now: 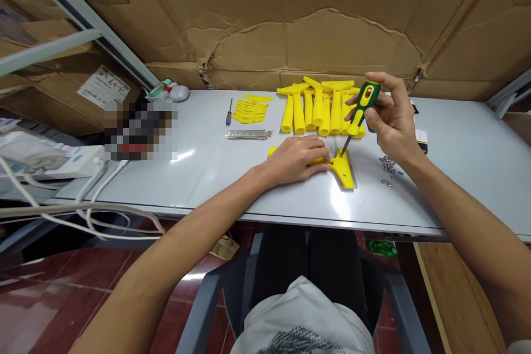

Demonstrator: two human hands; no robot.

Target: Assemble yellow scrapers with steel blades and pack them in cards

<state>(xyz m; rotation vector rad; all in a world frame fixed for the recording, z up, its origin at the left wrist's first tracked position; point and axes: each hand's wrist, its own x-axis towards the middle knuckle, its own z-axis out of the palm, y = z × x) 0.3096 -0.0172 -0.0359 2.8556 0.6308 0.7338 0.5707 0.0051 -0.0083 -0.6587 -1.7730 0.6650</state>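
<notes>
My left hand [297, 159] is wrapped over the handle of a yellow scraper [342, 170] that lies flat on the table, its wide head pointing right with a thin blade edge showing. My right hand [392, 116] grips a green and yellow screwdriver [362, 104], held tilted, with its tip at the upper part of the scraper's head. Whether a screw sits under the tip cannot be made out. Small screws [387, 164] lie in a loose pile right of the scraper, below my right hand.
Several yellow scraper handles [317, 108] stand grouped behind my hands. Left of them lie flat yellow pieces [250, 110], a stack of metal blades [249, 134] and a small screwdriver [229, 113]. White cables [95, 193] hang at the table's left. Cardboard [332, 44] rises behind the table [199, 177].
</notes>
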